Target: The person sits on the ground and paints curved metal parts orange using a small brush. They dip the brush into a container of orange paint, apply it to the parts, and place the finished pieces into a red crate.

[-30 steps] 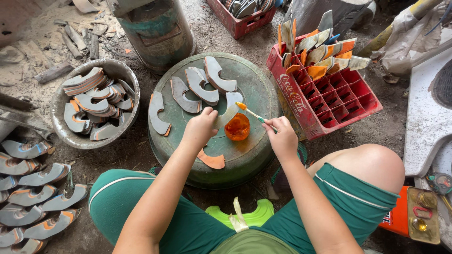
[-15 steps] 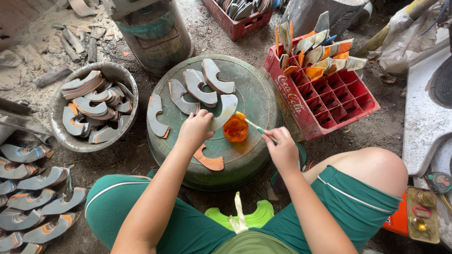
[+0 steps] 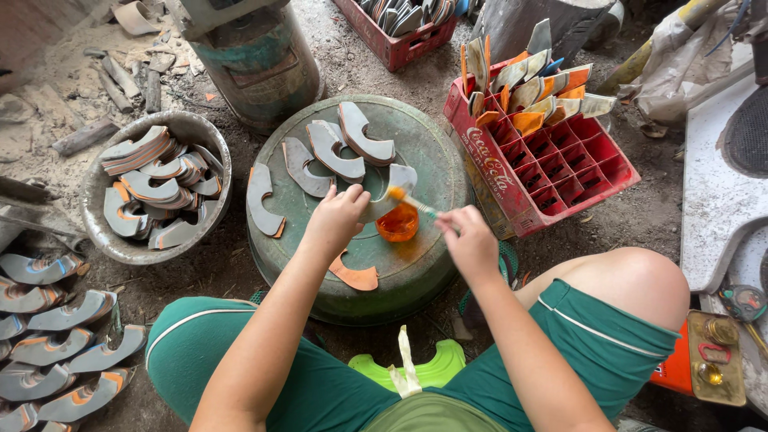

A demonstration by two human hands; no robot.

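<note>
Pointing up-left, the brush [image 3: 412, 202] lies slantwise in the right hand [image 3: 470, 244].

Dirt-floor shoemaking workshop
Grey curved shoe-sole pieces [image 3: 328, 152] cover a round green metal drum lid [image 3: 424, 264], fill a battered metal basin [image 3: 100, 232] and red plastic crate [image 3: 512, 188]

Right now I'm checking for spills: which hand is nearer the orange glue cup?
Left. The left hand is just left of the cup; the right hand is slightly farther right, holding a brush.

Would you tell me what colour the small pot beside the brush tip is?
The small pot is translucent orange, seen best in the head view, on the round green drum top.
</note>
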